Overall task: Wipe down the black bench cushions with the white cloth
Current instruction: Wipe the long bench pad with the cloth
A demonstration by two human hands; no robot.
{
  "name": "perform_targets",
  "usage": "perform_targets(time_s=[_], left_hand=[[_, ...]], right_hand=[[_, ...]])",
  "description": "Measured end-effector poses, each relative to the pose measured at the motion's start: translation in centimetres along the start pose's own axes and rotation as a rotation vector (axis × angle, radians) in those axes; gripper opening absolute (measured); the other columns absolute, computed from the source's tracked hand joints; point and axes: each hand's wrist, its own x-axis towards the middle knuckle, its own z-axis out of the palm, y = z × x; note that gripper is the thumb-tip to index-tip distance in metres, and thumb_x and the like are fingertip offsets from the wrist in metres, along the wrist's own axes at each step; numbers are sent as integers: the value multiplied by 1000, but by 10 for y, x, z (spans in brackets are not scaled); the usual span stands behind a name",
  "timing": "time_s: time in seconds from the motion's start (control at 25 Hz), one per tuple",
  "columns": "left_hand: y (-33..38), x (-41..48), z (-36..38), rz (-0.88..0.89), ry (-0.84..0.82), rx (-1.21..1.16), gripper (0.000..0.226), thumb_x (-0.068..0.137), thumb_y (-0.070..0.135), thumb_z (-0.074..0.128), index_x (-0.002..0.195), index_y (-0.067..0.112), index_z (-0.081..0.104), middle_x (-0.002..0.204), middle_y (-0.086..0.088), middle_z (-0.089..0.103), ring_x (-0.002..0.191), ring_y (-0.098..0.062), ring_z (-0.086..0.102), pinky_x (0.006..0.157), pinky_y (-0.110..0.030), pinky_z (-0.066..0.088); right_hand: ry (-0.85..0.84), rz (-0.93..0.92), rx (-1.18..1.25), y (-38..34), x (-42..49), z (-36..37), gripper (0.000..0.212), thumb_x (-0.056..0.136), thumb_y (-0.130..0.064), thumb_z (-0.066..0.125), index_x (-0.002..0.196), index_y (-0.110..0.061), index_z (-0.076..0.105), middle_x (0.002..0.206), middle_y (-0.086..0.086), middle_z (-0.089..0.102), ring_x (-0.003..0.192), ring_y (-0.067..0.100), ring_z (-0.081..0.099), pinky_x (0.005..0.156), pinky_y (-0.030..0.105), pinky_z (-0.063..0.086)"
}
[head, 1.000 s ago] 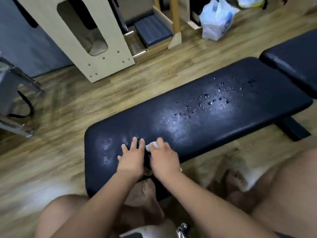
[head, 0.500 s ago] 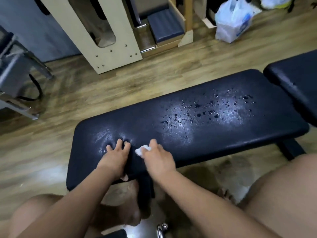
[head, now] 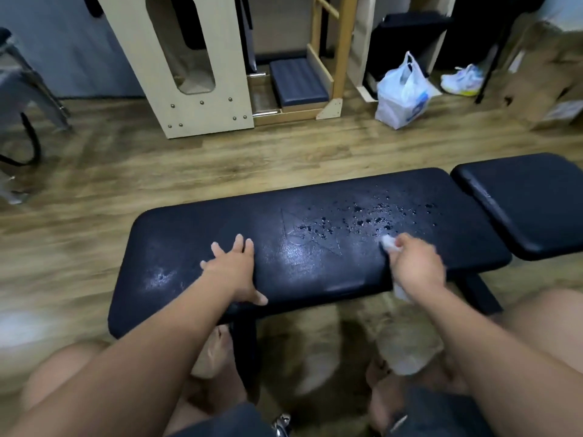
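A long black bench cushion (head: 315, 269) lies across the middle of the view, with water droplets scattered over its right half. A second black cushion (head: 533, 203) adjoins it at the right. My left hand (head: 233, 272) rests flat on the long cushion left of centre, fingers spread, holding nothing. My right hand (head: 413, 266) is closed on a crumpled white cloth (head: 388, 241) and presses it on the cushion's near right part, just below the droplets. Part of the cloth hangs out below that hand.
Wooden floor surrounds the bench. Behind it stand a pale wooden frame (head: 189, 89), a padded wooden step box (head: 296, 86), a white plastic bag (head: 402, 96), a shoe (head: 462, 80) and a cardboard box (head: 549, 74). A metal stool (head: 28, 99) stands far left. My bare knees flank the bench leg (head: 246, 351).
My right hand slid the cloth from beside my left hand rightward along the cushion to just below the droplets. My left hand stayed pressed on the cushion. The camera view shifted and levelled.
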Motion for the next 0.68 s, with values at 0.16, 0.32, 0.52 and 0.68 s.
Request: perform_targets(time_s=[0.16, 0.32, 0.52, 0.68], left_hand=[[14, 8, 4, -40, -40, -31, 143, 63, 53, 86, 152, 29, -23, 157, 4, -36, 143, -58, -8, 107, -69, 31], [14, 11, -3, -97, -89, -37, 148, 59, 49, 90, 150, 35, -25, 156, 7, -39, 144, -55, -12, 105, -74, 27], [14, 24, -10, -128, -164, -71, 154, 55, 45, 94, 148, 37, -29, 153, 7, -42, 142, -58, -8, 104, -73, 31], [23, 28, -15, -152, -196, -18, 156, 55, 42, 95, 149, 31, -30, 154, 2, -41, 141, -62, -5, 104, -73, 31]], right_hand=[[-146, -390, 50, -97, -84, 45, 29, 99, -44, 36, 108, -28, 58, 104, 5, 56, 91, 30, 62, 73, 34, 48], [-294, -596, 55, -132, -92, 53, 29, 96, -51, 41, 109, -35, 61, 101, 2, 55, 94, 25, 61, 72, 32, 45], [-37, -205, 15, 5, 3, 6, 26, 91, -50, 52, 108, -39, 68, 97, 6, 67, 91, 31, 64, 74, 37, 52], [60, -2, -5, 22, 9, -14, 27, 92, -40, 56, 108, -27, 72, 96, 16, 67, 86, 39, 65, 71, 41, 53]])
